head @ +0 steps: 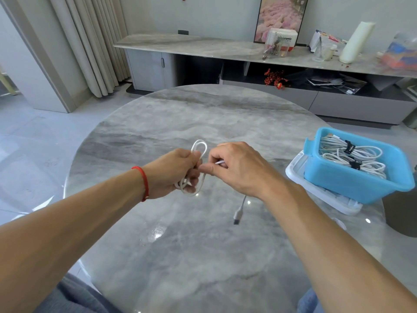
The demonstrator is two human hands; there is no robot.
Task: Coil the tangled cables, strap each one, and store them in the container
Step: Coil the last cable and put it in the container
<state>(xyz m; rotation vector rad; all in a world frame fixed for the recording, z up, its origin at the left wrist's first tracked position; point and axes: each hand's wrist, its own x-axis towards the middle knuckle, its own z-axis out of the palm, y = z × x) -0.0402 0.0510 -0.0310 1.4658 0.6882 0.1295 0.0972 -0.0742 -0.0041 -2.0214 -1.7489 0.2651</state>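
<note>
My left hand (178, 171) grips a small coil of white cable (199, 146) above the middle of the round table; loops stick out above and below the fist. My right hand (239, 168) pinches the cable's free run just right of the coil. The loose end hangs below my right wrist and ends in a white plug (238, 214). A blue container (338, 179) stands at the table's right edge and holds several white coiled cables (352, 154) bound with black straps.
The blue container sits on a white lid (300, 177). The grey marble table (203, 114) has a curved far edge. A long sideboard (203, 47) with clutter runs along the back wall. A dark object (404, 213) stands past the table's right edge.
</note>
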